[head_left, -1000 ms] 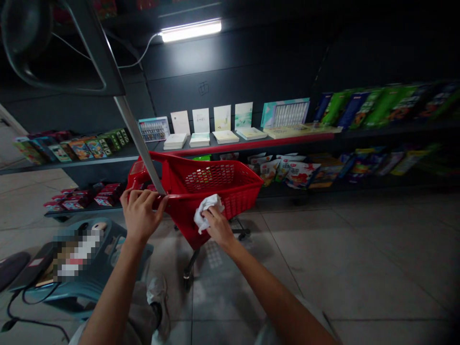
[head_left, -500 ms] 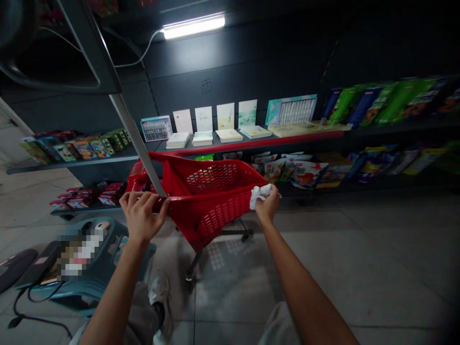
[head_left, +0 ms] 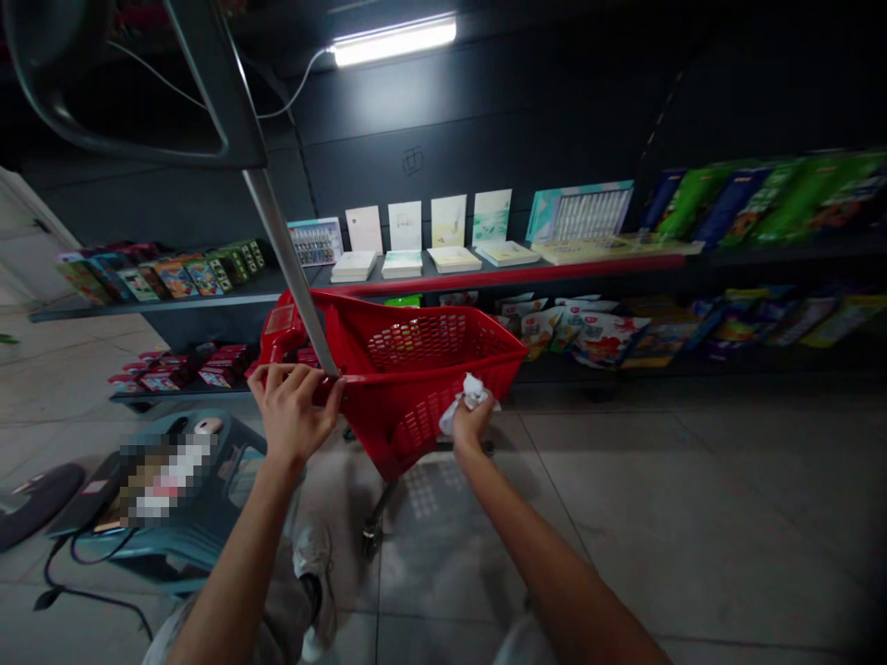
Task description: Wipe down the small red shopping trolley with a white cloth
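A red plastic shopping cart [head_left: 370, 411] with perforated sides stands in front of me, its basket pointing right. My left hand [head_left: 295, 411] grips the cart's near rim at the handle end, fingers hooked over the edge beside the grey metal pole. Bunched in my right hand [head_left: 472, 427] is a white cloth [head_left: 474, 390], held against the outer side of the basket near its front end. The fingers are closed round the cloth, and part of it hangs out to the left.
Behind the cart, a shelf [head_left: 430, 286] bears books, box sets and snack packs. A blue-green plastic stool [head_left: 242, 443] stands at my left, with a black cable [head_left: 103, 598] hanging beside it. A grey pole [head_left: 284, 249] with a dark frame rises at the upper left.
My right hand has moved left and down with the cloth, from the basket's front corner onto its side. My left hand keeps its grip. The whole view has shifted slightly.
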`<control>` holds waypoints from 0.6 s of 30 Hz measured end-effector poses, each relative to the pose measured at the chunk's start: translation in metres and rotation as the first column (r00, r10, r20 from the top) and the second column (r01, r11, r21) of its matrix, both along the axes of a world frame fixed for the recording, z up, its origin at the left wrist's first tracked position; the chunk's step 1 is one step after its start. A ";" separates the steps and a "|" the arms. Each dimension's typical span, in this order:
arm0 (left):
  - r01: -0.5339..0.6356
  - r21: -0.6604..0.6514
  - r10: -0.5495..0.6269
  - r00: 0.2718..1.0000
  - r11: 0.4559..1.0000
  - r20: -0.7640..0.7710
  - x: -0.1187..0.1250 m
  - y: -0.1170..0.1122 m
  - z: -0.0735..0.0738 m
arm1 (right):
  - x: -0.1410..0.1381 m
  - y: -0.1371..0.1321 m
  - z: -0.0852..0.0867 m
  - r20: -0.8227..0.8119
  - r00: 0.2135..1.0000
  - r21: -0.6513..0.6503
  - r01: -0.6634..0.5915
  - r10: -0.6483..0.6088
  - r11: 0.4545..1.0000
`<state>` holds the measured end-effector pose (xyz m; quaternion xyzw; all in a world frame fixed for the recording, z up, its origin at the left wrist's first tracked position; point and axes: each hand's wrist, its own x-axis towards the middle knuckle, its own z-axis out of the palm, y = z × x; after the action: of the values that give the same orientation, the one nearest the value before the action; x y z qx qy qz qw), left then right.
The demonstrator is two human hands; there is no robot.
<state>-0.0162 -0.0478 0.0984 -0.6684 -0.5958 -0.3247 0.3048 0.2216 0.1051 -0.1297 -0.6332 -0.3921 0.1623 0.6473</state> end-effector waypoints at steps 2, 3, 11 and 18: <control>-0.007 -0.013 0.008 1.000 1.000 0.006 0.000 0.000 -0.001 | -0.042 -0.028 -0.011 0.061 0.996 0.071 -0.066 0.061 0.995; -0.009 -0.016 0.009 1.000 1.000 0.010 0.000 0.000 -0.001 | -0.062 -0.044 -0.014 0.099 0.989 0.116 -0.124 0.113 0.986; -0.006 -0.008 0.007 0.999 1.000 0.044 -0.004 0.002 0.002 | -0.099 -0.121 0.021 0.286 0.874 0.123 -0.440 0.393 0.889; 0.005 -0.042 -0.004 1.000 0.999 0.022 -0.005 -0.002 0.004 | -0.069 -0.125 -0.014 0.867 0.056 -0.223 -0.846 0.495 0.485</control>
<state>-0.0213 -0.0495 0.1025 -0.6724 -0.6043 -0.3202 0.2831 0.1530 -0.0199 -0.1441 -0.2256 -0.9272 0.0392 0.2965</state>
